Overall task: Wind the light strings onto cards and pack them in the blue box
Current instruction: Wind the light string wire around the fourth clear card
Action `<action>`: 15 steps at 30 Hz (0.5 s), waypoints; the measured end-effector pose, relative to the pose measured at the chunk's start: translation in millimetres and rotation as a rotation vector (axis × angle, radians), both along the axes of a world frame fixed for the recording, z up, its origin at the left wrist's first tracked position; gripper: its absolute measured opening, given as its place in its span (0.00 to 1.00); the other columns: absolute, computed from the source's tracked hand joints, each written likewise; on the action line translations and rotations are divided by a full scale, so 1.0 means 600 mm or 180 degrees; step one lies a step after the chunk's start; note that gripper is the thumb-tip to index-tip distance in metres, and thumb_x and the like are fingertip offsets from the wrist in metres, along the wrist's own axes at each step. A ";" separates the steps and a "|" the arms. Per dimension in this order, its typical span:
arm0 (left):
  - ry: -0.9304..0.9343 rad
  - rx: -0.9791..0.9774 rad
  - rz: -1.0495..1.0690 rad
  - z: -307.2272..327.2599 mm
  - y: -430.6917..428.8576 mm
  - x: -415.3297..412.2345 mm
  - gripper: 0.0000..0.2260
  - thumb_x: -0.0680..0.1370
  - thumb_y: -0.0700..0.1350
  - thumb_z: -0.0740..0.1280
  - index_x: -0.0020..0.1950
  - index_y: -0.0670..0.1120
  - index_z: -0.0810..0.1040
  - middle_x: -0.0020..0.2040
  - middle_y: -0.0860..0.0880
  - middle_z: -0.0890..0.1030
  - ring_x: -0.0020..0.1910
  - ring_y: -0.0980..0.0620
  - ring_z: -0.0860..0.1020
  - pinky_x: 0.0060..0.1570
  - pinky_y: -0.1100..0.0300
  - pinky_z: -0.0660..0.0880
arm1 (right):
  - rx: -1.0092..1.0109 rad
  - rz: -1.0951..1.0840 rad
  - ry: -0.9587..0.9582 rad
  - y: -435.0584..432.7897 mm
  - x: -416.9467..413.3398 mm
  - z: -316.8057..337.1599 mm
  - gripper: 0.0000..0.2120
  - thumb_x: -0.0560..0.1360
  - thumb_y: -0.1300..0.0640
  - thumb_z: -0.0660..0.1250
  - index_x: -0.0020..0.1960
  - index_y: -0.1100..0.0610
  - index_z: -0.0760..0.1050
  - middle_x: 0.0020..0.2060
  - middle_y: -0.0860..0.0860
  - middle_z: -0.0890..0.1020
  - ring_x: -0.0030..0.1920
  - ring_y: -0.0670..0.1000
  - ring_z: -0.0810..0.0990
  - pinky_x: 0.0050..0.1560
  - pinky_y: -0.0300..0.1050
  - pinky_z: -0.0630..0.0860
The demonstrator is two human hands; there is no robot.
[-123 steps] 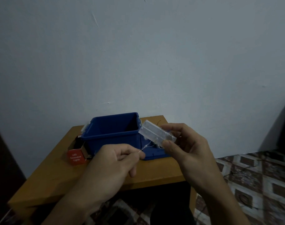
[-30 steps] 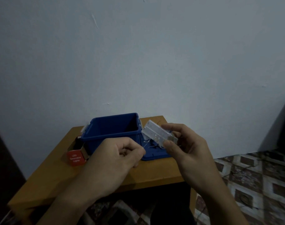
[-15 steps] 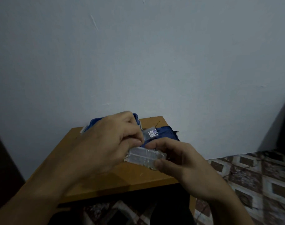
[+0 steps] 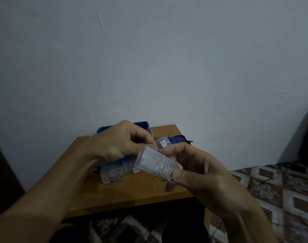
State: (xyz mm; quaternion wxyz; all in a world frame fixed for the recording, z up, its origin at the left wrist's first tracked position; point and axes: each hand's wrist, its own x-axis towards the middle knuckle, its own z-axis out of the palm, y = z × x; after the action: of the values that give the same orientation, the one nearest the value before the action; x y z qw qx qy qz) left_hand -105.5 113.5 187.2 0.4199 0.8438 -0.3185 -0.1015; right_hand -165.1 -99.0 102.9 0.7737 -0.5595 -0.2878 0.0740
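My right hand (image 4: pixel 202 174) grips a clear plastic battery case (image 4: pixel 156 163), which has thin wire turns around its right end. My left hand (image 4: pixel 118 142) is closed just above the case's far side, fingertips pinched, apparently on the thin light-string wire; the wire itself is hardly visible. The blue box (image 4: pixel 142 123) stands behind my left hand and is mostly hidden; only its far rim shows. Its blue lid (image 4: pixel 181 138) lies to the right on the table.
Two more clear battery cases (image 4: pixel 112 173) lie on the wooden table (image 4: pixel 132 192) below my left hand, and another (image 4: pixel 164 142) rests by the lid. Patterned floor tiles (image 4: pixel 281 190) are to the right, and a pale wall is behind.
Since a second ago both hands have come closer together over the table. The case has been turned, and my left hand has gone from in front of the box to above the case.
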 end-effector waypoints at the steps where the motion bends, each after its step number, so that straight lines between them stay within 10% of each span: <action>1: 0.0029 -0.0170 0.0063 -0.010 0.001 -0.001 0.02 0.69 0.44 0.73 0.39 0.47 0.86 0.39 0.48 0.84 0.39 0.54 0.81 0.39 0.63 0.76 | 0.0106 -0.0001 0.0046 0.000 0.000 0.001 0.19 0.71 0.67 0.70 0.62 0.59 0.79 0.52 0.61 0.78 0.49 0.62 0.77 0.45 0.49 0.79; 15: -0.0085 -0.1986 0.1391 -0.140 -0.020 -0.062 0.06 0.75 0.43 0.72 0.38 0.44 0.84 0.28 0.45 0.75 0.28 0.49 0.71 0.30 0.56 0.69 | 0.0021 -0.0580 0.0259 0.018 0.006 0.000 0.20 0.70 0.63 0.69 0.60 0.53 0.84 0.55 0.60 0.82 0.42 0.53 0.78 0.46 0.48 0.78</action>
State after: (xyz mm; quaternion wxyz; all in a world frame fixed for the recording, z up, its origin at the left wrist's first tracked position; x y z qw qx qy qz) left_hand -142.9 101.3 103.0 0.6641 0.7247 -0.1522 0.1033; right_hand -161.3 -88.5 103.0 0.7901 -0.5774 -0.2043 0.0251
